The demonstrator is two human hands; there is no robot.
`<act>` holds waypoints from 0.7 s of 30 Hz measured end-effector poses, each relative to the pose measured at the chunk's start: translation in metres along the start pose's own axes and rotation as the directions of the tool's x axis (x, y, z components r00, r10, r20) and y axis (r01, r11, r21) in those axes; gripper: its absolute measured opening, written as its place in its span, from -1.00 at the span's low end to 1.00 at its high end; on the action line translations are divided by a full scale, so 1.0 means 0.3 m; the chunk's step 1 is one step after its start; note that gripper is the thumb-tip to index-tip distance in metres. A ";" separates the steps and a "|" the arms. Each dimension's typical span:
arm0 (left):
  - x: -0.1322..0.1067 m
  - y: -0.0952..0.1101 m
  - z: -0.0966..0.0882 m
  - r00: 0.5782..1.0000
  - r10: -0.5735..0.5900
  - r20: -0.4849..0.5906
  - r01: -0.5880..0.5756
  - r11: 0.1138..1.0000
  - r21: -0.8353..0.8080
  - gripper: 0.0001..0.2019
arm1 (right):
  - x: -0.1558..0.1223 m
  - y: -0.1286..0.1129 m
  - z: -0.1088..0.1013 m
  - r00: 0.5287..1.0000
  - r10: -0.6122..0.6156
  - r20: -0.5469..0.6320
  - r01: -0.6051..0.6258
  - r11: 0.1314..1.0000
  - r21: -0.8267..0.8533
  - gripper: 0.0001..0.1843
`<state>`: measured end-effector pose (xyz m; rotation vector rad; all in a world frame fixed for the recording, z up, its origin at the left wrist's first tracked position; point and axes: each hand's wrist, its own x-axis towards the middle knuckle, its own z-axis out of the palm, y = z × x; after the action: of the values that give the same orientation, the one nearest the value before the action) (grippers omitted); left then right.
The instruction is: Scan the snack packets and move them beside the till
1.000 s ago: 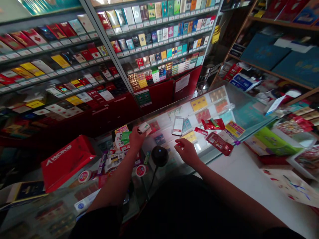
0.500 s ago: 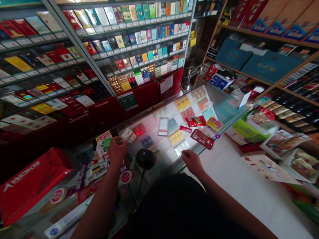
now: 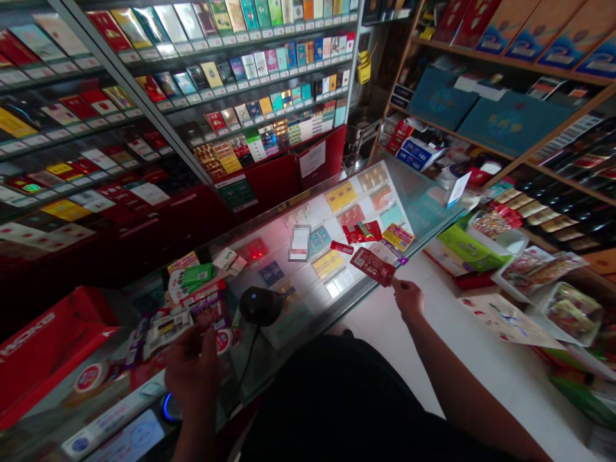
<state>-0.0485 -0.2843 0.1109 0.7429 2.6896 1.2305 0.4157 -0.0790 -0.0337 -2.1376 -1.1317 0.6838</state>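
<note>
My right hand [image 3: 409, 300] is at the counter's front edge, fingers pinched on the near corner of a dark red snack packet [image 3: 370, 265]. The packet lies on the glass. My left hand [image 3: 192, 362], dark and slightly blurred, hovers low over the left part of the counter; thumb and fingers look apart, with nothing visible between them. Beyond it are a purple-and-red packet [image 3: 210, 308], a white packet [image 3: 168, 328] and a small green box [image 3: 197, 276]. A red packet [image 3: 362, 231], a small red stick-shaped packet [image 3: 341, 247] and a yellow-purple packet [image 3: 398, 237] lie past the dark red one.
A black scanner-like device [image 3: 260, 305] with a cable stands mid-counter. The glass counter [image 3: 308, 321] displays flat boxes. A red box [image 3: 52, 353] sits at left, round tubs [image 3: 91, 377] nearby. Shelves of cigarette packs [image 3: 250, 70] line the back; snack bins [image 3: 534, 269] stand at right.
My left hand has pulled back from the small green box toward me. My right hand has moved right and taken hold of the dark red packet's corner. The view has shifted slightly right.
</note>
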 end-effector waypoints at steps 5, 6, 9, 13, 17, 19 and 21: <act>-0.140 0.003 0.057 0.978 -0.053 0.200 0.076 0.991 -0.108 -0.58 | 0.024 -0.042 0.025 0.997 0.047 0.061 -0.046 0.999 -0.013 -0.40; -0.159 0.006 0.069 0.974 -0.047 0.220 0.073 0.991 -0.110 -0.60 | 0.027 -0.046 0.028 0.997 0.050 0.065 -0.049 0.999 -0.008 -0.40; -0.205 0.022 0.097 0.969 -0.035 0.245 0.055 0.996 -0.073 -0.62 | 0.044 -0.052 0.028 0.996 0.039 0.079 -0.039 0.999 -0.001 -0.42; -0.253 0.050 0.127 0.951 -0.046 0.306 0.093 0.986 -0.140 -0.60 | 0.076 -0.066 0.016 0.999 0.018 0.033 -0.017 0.999 -0.031 -0.40; -0.288 0.066 0.154 0.938 -0.045 0.343 0.094 0.988 -0.125 -0.58 | 0.103 -0.085 0.011 0.998 0.003 0.057 -0.001 1.000 -0.031 -0.48; -0.300 0.069 0.167 0.930 -0.038 0.364 0.087 0.989 -0.119 -0.59 | 0.112 -0.084 0.017 0.997 0.028 0.076 -0.027 1.000 -0.007 -0.51; -0.312 0.071 0.179 0.924 -0.038 0.380 0.089 0.989 -0.120 -0.59 | 0.119 -0.077 0.027 0.995 0.058 0.081 -0.060 0.998 0.021 -0.51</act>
<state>0.0568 -0.2791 0.0798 0.7750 2.2784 1.1088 0.4157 -0.0361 -0.0280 -2.1477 -1.1003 0.8121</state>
